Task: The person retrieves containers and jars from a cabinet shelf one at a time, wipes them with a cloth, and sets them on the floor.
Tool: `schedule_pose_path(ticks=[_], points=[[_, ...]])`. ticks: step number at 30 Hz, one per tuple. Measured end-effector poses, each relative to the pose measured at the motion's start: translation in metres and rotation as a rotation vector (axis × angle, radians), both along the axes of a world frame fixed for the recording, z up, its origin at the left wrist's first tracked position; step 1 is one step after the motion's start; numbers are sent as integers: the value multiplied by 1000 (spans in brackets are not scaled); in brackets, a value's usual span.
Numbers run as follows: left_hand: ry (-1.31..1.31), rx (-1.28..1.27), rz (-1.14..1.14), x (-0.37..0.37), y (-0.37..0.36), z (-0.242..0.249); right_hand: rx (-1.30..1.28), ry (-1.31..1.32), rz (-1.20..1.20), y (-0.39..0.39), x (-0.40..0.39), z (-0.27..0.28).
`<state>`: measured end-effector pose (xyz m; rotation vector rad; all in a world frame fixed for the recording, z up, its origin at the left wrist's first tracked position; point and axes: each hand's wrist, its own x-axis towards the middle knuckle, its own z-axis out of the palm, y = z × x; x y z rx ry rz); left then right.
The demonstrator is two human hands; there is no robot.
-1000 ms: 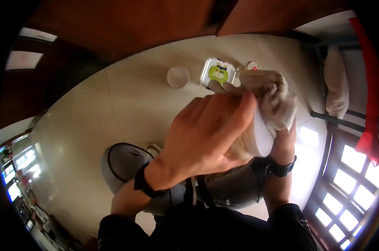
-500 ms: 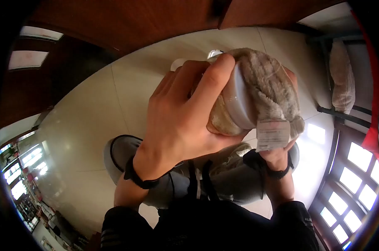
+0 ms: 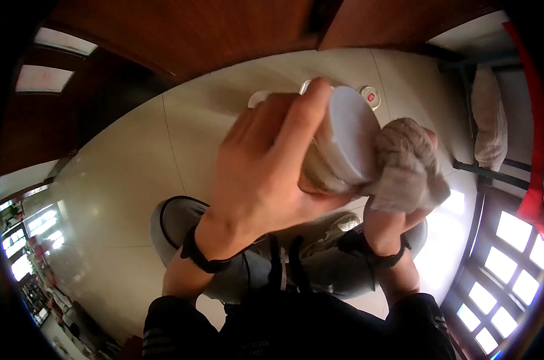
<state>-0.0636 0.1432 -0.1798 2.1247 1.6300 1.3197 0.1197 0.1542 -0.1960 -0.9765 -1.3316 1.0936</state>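
Nearest the camera, the person's dark sleeves and grey trousers fill the bottom of the view, with a black band on each wrist. Above them the left hand (image 3: 266,174) is wrapped around a round container (image 3: 332,147), fingers curled over its far side and the thumb running up along its edge; the container's white flat end (image 3: 351,139) is tilted toward the camera and to the right. Just beside it, touching its right edge, a bunched grey-brown cloth (image 3: 407,162) is gripped in the right hand (image 3: 398,213), which closes on the cloth from below (only the heel of that hand and a fingertip at the top show clearly). Both things are held up in the air in front of the person, well above the pale tiled floor (image 3: 134,174). Farther off on that floor, partly hidden behind the container, lies a small round lid with a red mark (image 3: 370,96). At the far right stand a dark metal frame and a window.
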Motion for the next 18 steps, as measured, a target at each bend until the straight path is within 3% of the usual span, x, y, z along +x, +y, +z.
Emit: schedule_pose_path(ticks=[2, 5, 8, 12, 16, 18], points=[[5, 75, -37, 4, -2, -8, -33, 37, -19, 5, -1, 6], [27, 393, -14, 19, 5, -14, -63, 183, 37, 11, 7, 4], [18, 379, 8, 23, 4, -17, -170, 419, 57, 11, 13, -7], [23, 273, 32, 17, 5, -13, -88, 140, 56, 15, 5, 1], [84, 231, 24, 11, 7, -11, -32, 155, -5, 18, -5, 0], [88, 152, 1, 8, 4, -9, 128, -30, 55, 28, -2, -1]])
